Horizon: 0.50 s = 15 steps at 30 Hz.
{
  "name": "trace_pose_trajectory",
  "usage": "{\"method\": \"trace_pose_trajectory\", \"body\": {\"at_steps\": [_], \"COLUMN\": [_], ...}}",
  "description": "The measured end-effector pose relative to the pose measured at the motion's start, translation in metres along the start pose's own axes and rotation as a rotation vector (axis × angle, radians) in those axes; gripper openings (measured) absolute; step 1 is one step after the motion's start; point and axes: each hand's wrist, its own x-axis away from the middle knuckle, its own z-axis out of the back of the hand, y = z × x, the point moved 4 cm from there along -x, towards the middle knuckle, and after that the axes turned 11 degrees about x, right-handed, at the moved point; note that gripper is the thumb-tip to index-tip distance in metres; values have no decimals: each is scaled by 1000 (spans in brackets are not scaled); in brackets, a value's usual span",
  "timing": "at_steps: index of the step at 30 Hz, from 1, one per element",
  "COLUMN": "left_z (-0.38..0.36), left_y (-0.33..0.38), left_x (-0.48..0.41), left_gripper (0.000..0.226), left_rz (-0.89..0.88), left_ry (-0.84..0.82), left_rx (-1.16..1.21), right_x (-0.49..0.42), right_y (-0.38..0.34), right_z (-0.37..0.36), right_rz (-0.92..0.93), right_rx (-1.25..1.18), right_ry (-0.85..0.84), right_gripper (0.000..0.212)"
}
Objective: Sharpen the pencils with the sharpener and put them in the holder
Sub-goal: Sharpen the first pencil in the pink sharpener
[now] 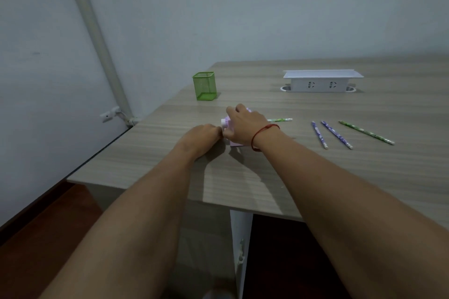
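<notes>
A pale purple sharpener (228, 124) stands on the wooden table (315, 172). My right hand (245, 126) lies over its top and grips it. My left hand (201, 136) is curled at the sharpener's left face; what its fingertips hold is hidden. A green patterned pencil (280, 119) sticks out to the right from behind my right hand. Two purple pencils (319, 135) (336, 135) and one long green pencil (365, 133) lie loose on the table to the right. The green mesh holder (204, 85) stands upright behind the sharpener, to the left.
A white socket box (320, 81) sits at the back of the table between two cable holes. The table's left edge (102, 153) runs close to the wall. A red string (263, 132) circles my right wrist.
</notes>
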Motion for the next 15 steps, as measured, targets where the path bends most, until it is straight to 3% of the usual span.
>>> {"method": "trace_pose_trajectory", "body": {"at_steps": [5,15], "left_z": [28,65], "left_y": [-4,9], "left_x": [-20,-11], "left_gripper": [19,22], "left_rz": [-58,-128], "left_ry": [-19,193], "left_rx": [-131,-188], "right_x": [3,8], "right_y": [3,2], "right_z": [2,7], "right_rz": [33,13], "right_rx": [-1,68], "right_ry": [4,-93], "right_gripper": [47,50]}}
